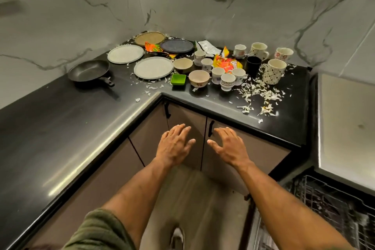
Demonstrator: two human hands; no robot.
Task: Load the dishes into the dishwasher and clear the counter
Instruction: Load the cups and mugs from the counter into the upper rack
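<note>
- Both hands, the left hand (175,145) and the right hand (228,145), hover spread wide and hold nothing, in front of the counter (60,119).
- The dishes crowd the counter's far corner, among them the nearest white plate (153,67) and a floral bowl (199,78).
- Loading has seemingly not begun; next comes reaching forward for a dish, then turning to the dishwasher rack (332,207), right of the counter.

We're looking through one wide head-worn camera, tilted forward and down into the corner of the tabletop (60,128). Both forearms reach out from our bottom edge, near the lens. Dishes sit farther off by the wall.
</note>
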